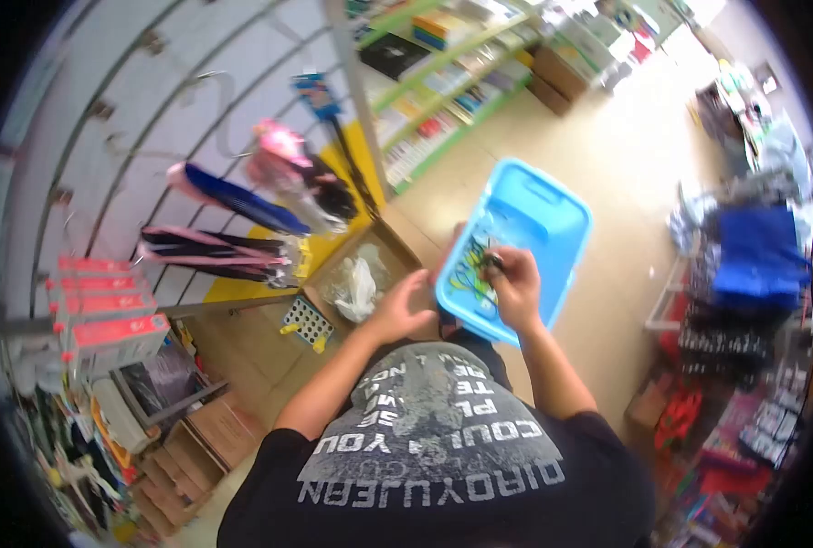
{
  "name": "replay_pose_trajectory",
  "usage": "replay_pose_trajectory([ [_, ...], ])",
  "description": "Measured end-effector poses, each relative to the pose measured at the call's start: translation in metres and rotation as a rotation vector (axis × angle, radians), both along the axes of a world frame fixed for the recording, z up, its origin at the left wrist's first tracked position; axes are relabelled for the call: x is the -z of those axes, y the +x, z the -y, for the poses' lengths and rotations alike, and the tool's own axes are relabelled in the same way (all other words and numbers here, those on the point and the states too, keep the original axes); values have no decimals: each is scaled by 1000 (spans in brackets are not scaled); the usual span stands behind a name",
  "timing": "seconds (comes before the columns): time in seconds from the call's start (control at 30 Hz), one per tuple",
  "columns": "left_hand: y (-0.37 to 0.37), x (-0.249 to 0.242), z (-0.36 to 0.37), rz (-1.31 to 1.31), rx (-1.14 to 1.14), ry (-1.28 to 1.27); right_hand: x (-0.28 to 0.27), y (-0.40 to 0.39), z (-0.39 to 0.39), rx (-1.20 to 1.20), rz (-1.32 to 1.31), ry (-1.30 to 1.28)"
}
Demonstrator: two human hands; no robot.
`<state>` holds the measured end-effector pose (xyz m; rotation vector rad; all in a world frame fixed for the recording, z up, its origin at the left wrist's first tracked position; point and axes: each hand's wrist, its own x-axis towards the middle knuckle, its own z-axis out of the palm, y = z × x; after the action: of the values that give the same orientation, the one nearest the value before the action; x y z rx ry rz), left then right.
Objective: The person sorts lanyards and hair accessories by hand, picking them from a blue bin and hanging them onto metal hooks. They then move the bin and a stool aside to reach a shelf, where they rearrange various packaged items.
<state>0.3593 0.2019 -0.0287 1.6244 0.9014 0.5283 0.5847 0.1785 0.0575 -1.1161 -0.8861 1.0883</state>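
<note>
A light blue plastic basket (553, 219) is in front of my body, tilted in the view. Inside it lie small yellow-green and blue pieces (466, 274), blurred, in what looks like clear wrapping. My right hand (516, 288) is over the basket with its fingers pinched around a small dark object (492, 262), whose kind I cannot make out. To the left of the basket, my left hand (404, 310) has its fingers stretched out, with nothing visible in them. Just beyond that hand a cardboard box (397, 242) holds crumpled white and clear plastic (361, 288).
Umbrellas (242, 201) and pink items (279, 146) hang on a slatted wall at left. Red-and-white boxes (110, 315) hang lower. Green-edged shelves (443, 110) stand ahead. A blue bag (761, 251) and crowded goods line the right. A dotted card (307, 324) lies on the floor.
</note>
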Motion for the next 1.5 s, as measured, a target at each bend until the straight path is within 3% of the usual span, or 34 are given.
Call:
replay_pose_trajectory([
  [0.07, 12, -48, -13, 61, 68, 226, -26, -26, 2, -62, -20, 50],
  [0.1, 16, -29, -15, 81, 88, 353, -36, -39, 0, -87, -18, 104],
  [0.17, 12, -59, -17, 140, 210, 148, -50, -60, -7, -131, -2, 120],
  [0.3, -18, -31, -10, 158, 191, -33, -76, -77, -26, 113, -38, 169],
  [0.37, -44, -30, -2, 255, -38, -185, -84, -74, -38, 214, -40, 199],
  [0.43, -76, -42, 6, 233, -150, -149, -77, -64, -47, 323, 21, 216],
  [0.57, -129, -20, 14, 228, -521, -80, -51, -45, -55, 239, 61, 138],
  [0.63, -148, -26, 14, 350, -653, -48, -36, -44, -56, 346, -50, 0],
  [0.7, -161, -42, 12, 470, -773, -13, -13, -41, -53, 188, 34, -98],
  [0.77, -171, -66, 8, 567, -732, 38, 51, -18, -54, -23, 443, -195],
  [0.83, -167, -86, 1, 656, -696, 37, 38, -56, -41, -144, 965, -215],
  [0.9, -161, -95, -8, 528, -400, -120, 43, -82, -35, -315, 1129, -42],
  [0.97, -144, -104, -17, 475, -377, -74, 19, -124, -34, -465, 853, -85],
  [1.03, -135, -126, -22, 275, -286, 188, -2, -165, -37, -672, 115, -141],
  [1.07, -136, -131, -21, 279, -295, 190, -28, -186, -37, -726, -30, -183],
  [1.13, -140, -142, -23, 200, -299, 310, -27, -192, -49, -777, 61, -154],
  [1.2, -155, -151, -23, 204, -354, 275, -33, -201, -60, -789, 274, -120],
  [1.3, -188, -151, -25, 223, -432, 269, -52, -212, -65, -821, 328, -145],
  [1.37, -209, -151, -23, 350, -442, 104, -85, -224, -65, -795, 223, -207],
  [1.43, -229, -139, -24, 355, -425, 154, -108, -234, -72, -665, -237, -171],
  [1.5, -242, -127, -27, 502, -427, 40, -113, -227, -94, -680, -196, -20],
])
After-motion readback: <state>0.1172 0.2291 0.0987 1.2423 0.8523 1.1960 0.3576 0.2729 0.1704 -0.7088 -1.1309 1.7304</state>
